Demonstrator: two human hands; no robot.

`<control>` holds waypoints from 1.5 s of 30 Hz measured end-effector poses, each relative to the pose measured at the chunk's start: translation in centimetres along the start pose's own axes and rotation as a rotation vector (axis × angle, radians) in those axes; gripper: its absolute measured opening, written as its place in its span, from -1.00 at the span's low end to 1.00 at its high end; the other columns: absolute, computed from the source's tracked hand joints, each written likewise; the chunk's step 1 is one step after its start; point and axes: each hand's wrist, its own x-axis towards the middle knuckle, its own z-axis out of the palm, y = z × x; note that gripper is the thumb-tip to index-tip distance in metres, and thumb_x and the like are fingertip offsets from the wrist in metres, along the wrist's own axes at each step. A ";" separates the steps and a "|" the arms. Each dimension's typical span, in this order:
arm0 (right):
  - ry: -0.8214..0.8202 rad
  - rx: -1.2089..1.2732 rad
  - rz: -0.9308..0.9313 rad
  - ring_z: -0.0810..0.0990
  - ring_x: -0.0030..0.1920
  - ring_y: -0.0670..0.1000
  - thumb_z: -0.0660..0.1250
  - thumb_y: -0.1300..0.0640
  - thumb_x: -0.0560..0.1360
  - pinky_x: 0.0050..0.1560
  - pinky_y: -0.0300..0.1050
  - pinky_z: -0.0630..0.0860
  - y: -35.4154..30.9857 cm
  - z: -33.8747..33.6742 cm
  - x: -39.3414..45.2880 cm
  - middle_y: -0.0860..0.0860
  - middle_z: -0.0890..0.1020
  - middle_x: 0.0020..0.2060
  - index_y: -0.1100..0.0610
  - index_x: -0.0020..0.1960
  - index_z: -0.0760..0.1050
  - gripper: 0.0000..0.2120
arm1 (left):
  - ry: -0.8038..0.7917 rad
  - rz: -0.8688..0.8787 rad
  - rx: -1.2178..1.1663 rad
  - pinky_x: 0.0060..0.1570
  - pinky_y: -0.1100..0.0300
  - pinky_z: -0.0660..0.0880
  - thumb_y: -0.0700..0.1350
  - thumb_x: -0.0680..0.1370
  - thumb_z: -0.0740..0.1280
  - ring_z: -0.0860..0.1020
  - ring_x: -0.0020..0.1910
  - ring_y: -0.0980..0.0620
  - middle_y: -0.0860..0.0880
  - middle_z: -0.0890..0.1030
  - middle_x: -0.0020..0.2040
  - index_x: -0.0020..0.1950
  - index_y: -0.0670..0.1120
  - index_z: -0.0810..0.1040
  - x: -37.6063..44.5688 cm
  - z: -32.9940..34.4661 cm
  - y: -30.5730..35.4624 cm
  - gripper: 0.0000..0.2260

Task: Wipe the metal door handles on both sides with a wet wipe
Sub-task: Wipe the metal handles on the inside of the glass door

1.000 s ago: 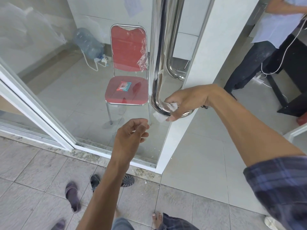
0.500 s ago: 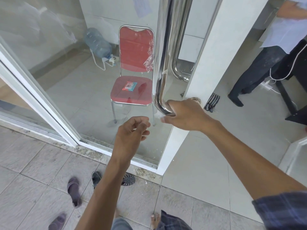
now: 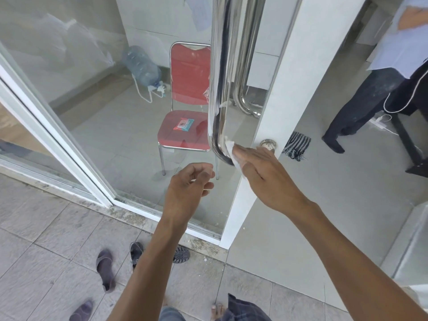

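Two metal door handles [image 3: 218, 72], one wet wipe [image 3: 231, 149], one chair [image 3: 187, 126], one water jug [image 3: 142, 66].

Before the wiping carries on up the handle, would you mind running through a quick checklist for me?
1. Wet wipe under the right hand: ok, fingers press it on.
2. Wipe on the near handle, at its lower bend: ok.
3. Left hand clear of the handle: ok, loosely curled, holding nothing.
4. Far-side handle wiped: cannot tell.
5. Spare wipes: ok, a packet lies on the red chair.
6. Wipe still damp: cannot tell.
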 end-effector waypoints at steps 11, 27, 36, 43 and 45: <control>0.099 -0.166 0.225 0.42 0.38 0.28 0.30 0.07 0.58 0.12 0.02 0.35 -1.8 1.9 2.2 0.16 0.68 -0.02 -0.03 0.17 0.49 -0.83 | 0.006 0.035 -0.009 -0.06 0.21 0.63 -0.14 0.61 0.33 0.69 -0.18 0.13 0.01 0.72 -0.04 0.00 0.00 0.67 0.3 -0.3 0.7 -0.88; 0.340 -0.223 0.203 0.49 0.32 0.12 0.20 0.32 0.61 0.39 0.21 0.40 -4.5 3.6 2.4 0.27 0.66 0.13 0.32 0.28 0.52 -0.72 | -0.138 0.060 0.073 -0.12 0.27 0.63 -0.13 0.61 0.34 0.69 -0.24 0.17 0.08 0.71 -0.11 -0.07 0.07 0.65 4.0 -2.5 2.7 -0.86; 0.338 -0.150 0.136 0.51 0.28 0.13 0.07 0.36 0.58 0.49 0.19 0.28 -4.7 5.1 0.9 0.18 0.59 0.21 0.35 0.31 0.44 -0.65 | -0.171 0.073 0.138 -0.14 0.28 0.63 -0.14 0.61 0.35 0.69 -0.22 0.14 0.13 0.71 -0.16 -0.09 0.09 0.64 5.4 -3.6 3.6 -0.85; 0.551 -0.102 0.131 0.49 -0.16 -0.04 0.35 0.26 0.57 0.38 -0.14 0.29 -3.2 4.6 2.4 -0.10 0.63 -0.24 0.22 0.05 0.58 -0.93 | -0.100 0.029 0.086 -0.09 0.21 0.64 -0.17 0.61 0.34 0.70 -0.22 0.12 0.04 0.72 -0.13 -0.07 0.05 0.66 4.2 -2.1 3.1 -0.84; 0.587 -0.130 0.134 0.49 -0.23 -0.04 0.36 0.28 0.57 0.42 -0.06 0.31 -3.0 5.3 1.9 -0.14 0.54 -0.33 0.21 -0.02 0.59 -0.97 | -0.087 0.025 0.075 -0.08 0.19 0.64 -0.16 0.61 0.34 0.70 -0.21 0.11 0.04 0.72 -0.12 -0.06 0.05 0.66 3.9 -1.7 2.8 -0.85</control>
